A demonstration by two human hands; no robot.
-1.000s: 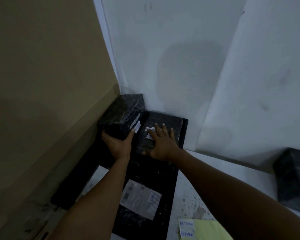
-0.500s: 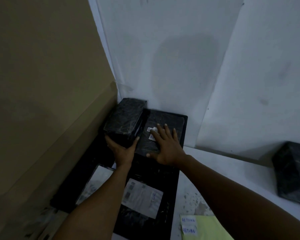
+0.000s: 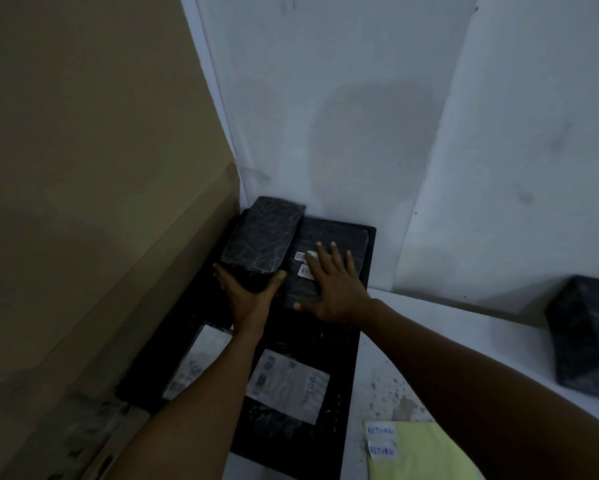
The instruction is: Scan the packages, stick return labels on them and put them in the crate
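Far left in the black crate (image 3: 363, 306), tilted wrapped package (image 3: 263, 237) cupped at its near end by left hand (image 3: 246, 296); right hand (image 3: 332, 289) flat, fingers spread, on neighbouring labelled package (image 3: 329, 251); probably light, stiff, slick-wrapped; best gripped by edges.

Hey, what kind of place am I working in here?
Probably a parcel returns or warehouse packing corner: black-wrapped packages fill a black crate, handwritten RETURN labels wait on a yellow sheet, and a big cardboard box stands alongside.
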